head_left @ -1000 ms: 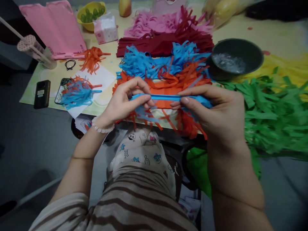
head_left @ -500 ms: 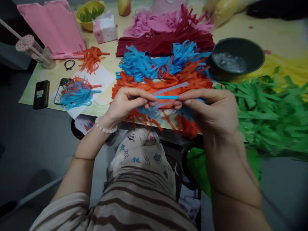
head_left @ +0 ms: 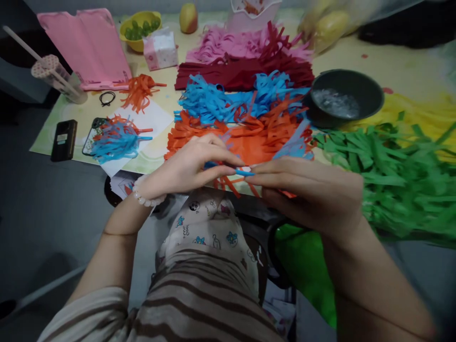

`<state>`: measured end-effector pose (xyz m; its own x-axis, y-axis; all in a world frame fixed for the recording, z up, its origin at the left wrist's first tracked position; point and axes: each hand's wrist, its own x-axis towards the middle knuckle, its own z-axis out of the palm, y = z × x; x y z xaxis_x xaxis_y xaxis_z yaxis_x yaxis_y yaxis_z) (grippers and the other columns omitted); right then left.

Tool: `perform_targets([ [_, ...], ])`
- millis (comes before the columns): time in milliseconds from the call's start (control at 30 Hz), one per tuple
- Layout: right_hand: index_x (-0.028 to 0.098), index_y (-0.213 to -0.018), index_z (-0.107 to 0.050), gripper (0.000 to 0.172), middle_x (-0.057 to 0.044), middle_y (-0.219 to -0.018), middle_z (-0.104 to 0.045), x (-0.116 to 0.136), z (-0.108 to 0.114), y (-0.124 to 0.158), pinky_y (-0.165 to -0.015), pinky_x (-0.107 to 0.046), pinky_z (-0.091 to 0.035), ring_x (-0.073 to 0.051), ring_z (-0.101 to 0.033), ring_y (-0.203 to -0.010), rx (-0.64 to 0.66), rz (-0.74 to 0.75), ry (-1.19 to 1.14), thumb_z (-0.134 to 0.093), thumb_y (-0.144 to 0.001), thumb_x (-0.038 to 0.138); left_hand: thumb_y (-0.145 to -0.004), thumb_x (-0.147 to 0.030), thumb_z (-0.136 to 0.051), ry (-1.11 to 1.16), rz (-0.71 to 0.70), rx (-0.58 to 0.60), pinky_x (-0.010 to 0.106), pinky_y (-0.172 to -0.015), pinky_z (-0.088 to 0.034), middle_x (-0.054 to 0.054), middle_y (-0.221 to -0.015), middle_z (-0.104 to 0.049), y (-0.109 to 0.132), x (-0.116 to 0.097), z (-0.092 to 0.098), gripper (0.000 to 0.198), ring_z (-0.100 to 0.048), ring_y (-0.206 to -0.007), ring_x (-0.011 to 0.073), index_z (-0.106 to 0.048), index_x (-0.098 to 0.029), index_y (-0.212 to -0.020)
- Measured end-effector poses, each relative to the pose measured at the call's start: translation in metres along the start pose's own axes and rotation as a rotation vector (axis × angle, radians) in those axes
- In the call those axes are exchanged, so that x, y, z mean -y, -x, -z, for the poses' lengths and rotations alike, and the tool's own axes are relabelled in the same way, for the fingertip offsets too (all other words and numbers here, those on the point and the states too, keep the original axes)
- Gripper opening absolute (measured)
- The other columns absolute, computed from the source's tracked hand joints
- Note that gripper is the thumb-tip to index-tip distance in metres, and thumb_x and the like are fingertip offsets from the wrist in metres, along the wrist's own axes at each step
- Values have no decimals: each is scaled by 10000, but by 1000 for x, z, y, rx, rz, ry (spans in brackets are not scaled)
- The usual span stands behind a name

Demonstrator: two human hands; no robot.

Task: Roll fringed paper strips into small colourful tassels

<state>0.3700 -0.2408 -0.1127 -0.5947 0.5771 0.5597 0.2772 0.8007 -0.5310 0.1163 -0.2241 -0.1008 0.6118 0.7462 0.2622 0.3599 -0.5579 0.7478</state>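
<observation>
Between my hands, near the table's front edge, is a narrow twisted middle of blue fringed paper [head_left: 245, 172]. My left hand [head_left: 199, 164] pinches its left end between thumb and fingers. On the other end, my right hand [head_left: 309, 190] is closed, its fingertips almost meeting the left ones. Loose blue strips hang partly hidden behind both hands. Just beyond lies a pile of orange fringed paper [head_left: 249, 142], with blue fringed paper [head_left: 210, 97] behind it. Finished-looking tassels, one blue and orange [head_left: 116, 137] and one orange [head_left: 138, 91], rest at the left.
A dark bowl [head_left: 370, 102] with clear crinkled bits stands right of the piles, above green fringed paper [head_left: 402, 175]. Dark red paper [head_left: 242, 75] and pink paper [head_left: 228, 45] lie farther back. A phone [head_left: 64, 140] and a lidded cup [head_left: 59, 78] sit at the left edge.
Both hands have come lower and closer to me, and the blue strip showing between them is shorter. My right hand has turned with its back more upward. The view has shifted slightly.
</observation>
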Motion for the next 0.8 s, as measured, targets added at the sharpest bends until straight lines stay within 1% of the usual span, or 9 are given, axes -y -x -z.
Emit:
perform_targets([
  [67, 362, -1039, -801, 246, -1, -1030, -828, 1, 0, 3, -804, -295, -639, -177, -794, -900, 15, -28, -13, -697, -908, 181, -985, -377, -668, 36, -3, 54, 342, -896, -534, 65, -939, -803, -1, 7, -1, 190, -696, -941, 212, -816, -256, -991],
  [133, 373, -1071, -800, 264, 7, -1046, -826, 0, 4, 4, -826, -310, -643, -187, -794, -922, 46, -70, -53, -695, -904, 197, -998, -395, -643, -28, -9, 31, 349, -899, -524, 70, -903, -785, 1, 11, -2, 222, -686, -923, 213, -800, -242, -959],
  [233, 346, -1195, -787, 296, -11, -1151, -814, -4, 13, -2, -892, -331, -633, -210, -783, -1014, 77, -233, -105, -719, -909, 306, -1008, -406, -624, -251, -45, -129, 450, -1027, -475, 60, -874, -755, 4, 17, -6, 225, -667, -1008, 245, -767, -251, -933],
  [300, 300, -1195, -798, 300, -30, -1156, -814, -10, 15, -11, -888, -334, -621, -216, -775, -1012, 98, -384, -143, -706, -927, 398, -1007, -400, -635, -343, -108, -220, 528, -1116, -412, 37, -863, -741, 5, 23, -11, 186, -666, -1047, 253, -758, -276, -942],
  [400, 220, -997, -833, 363, -42, -918, -820, -23, 5, -23, -676, -275, -585, -177, -739, -768, 238, -524, -373, -697, -914, 546, -978, -365, -692, -378, -251, -268, 559, -1155, -385, 4, -923, -758, 5, 30, -19, 81, -689, -1030, 233, -762, -330, -999],
  [467, 187, -839, -805, 452, -27, -720, -757, -29, -7, -25, -526, -231, -505, -131, -645, -581, 299, -592, -570, -749, -846, 635, -966, -314, -703, -407, -342, -287, 565, -1158, -385, -8, -994, -781, 6, 34, -22, 105, -705, -989, 218, -762, -361, -1040],
  [533, 177, -750, -761, 475, -7, -629, -696, -29, -18, -24, -474, -208, -462, -98, -584, -506, 244, -668, -697, -809, -787, 648, -964, -301, -701, -393, -362, -312, 580, -1172, -370, -11, -1030, -796, 9, 39, -22, 142, -716, -957, 214, -765, -378, -1064],
  [667, 191, -810, -781, 422, -2, -650, -706, -16, -32, -17, -501, -201, -506, -98, -626, -531, 39, -733, -803, -868, -748, 599, -925, -440, -754, -290, -221, -457, 582, -1169, -381, 7, -960, -805, 14, 50, -27, 148, -717, -987, 249, -793, -367, -1047],
  [800, 223, -895, -806, 314, 3, -691, -736, -5, -40, -15, -564, -224, -569, -122, -685, -594, -163, -678, -799, -877, -776, 504, -969, -444, -685, -315, -170, -668, 542, -1080, -452, 27, -866, -807, 10, 51, -51, 176, -720, -975, 249, -818, -330, -986],
])
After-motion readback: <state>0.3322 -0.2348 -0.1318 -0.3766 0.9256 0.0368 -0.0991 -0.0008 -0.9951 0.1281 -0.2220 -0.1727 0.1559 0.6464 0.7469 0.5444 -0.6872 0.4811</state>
